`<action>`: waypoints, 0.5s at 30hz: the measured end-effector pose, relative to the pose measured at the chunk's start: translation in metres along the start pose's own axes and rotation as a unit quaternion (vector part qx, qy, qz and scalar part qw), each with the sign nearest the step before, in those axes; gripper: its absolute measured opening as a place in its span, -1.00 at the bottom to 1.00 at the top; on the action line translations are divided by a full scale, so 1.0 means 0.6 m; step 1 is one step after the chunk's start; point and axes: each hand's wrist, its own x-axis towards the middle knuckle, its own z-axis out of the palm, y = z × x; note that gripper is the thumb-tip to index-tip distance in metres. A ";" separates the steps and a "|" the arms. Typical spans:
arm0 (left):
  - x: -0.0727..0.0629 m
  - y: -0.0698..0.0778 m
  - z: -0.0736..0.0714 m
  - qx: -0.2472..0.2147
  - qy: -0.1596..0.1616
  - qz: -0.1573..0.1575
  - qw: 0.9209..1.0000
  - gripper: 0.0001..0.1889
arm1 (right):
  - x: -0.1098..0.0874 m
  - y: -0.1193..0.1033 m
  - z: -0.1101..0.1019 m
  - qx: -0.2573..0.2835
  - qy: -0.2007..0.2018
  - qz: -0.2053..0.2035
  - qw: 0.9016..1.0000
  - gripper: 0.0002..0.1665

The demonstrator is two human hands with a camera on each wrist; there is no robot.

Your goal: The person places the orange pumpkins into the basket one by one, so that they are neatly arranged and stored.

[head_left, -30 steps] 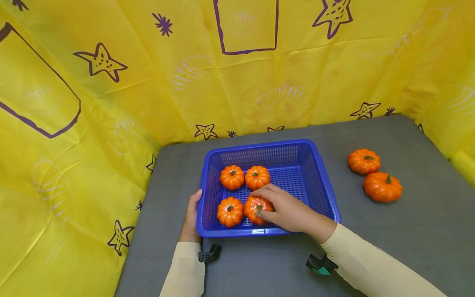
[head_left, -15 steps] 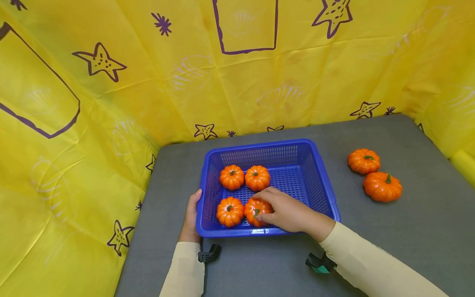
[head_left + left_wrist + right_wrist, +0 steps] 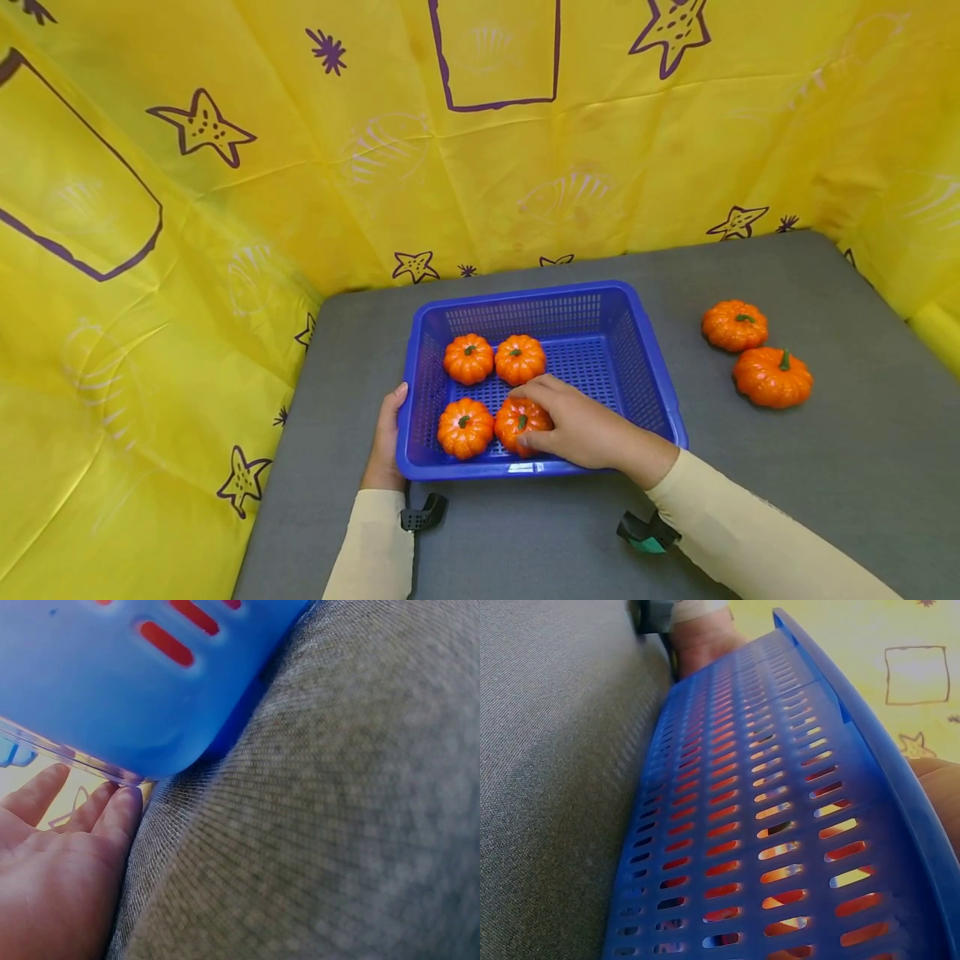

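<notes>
A blue plastic basket (image 3: 645,358) with slotted walls stands on the grey table. My right hand (image 3: 573,423) reaches over its near side and grips a small orange pumpkin (image 3: 513,423) with a green stem, thumb near the stem and fingers over the far side. Left of it sits another pumpkin (image 3: 465,429); behind them are a third pumpkin (image 3: 468,360) and one more pumpkin (image 3: 519,362), making two rows. My left hand (image 3: 386,437) rests against the basket's left side, and in the left wrist view its extended fingers (image 3: 120,814) touch the rim. The right wrist view mostly shows the slotted wall (image 3: 735,825).
Two more orange pumpkins lie on the table right of the basket, a flatter pumpkin (image 3: 735,326) behind and a taller pumpkin (image 3: 772,379) in front. A yellow cloth (image 3: 480,167) printed with starfish and fish hangs behind the table (image 3: 525,542) and along its sides.
The pumpkin under my right hand tilts slightly toward the near left, then back, its stem moving with it. My left hand, the basket and the other pumpkins stay where they were.
</notes>
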 end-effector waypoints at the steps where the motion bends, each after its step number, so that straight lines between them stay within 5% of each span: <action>1: 0.000 0.000 0.001 0.001 0.000 0.000 1.000 -0.15 | 0.000 0.000 0.000 0.001 0.003 -0.001 1.000 -0.42; 15: 0.000 0.001 0.003 0.000 -0.005 0.002 1.000 -0.15 | -0.002 -0.003 -0.008 0.046 0.039 -0.012 0.998 -0.32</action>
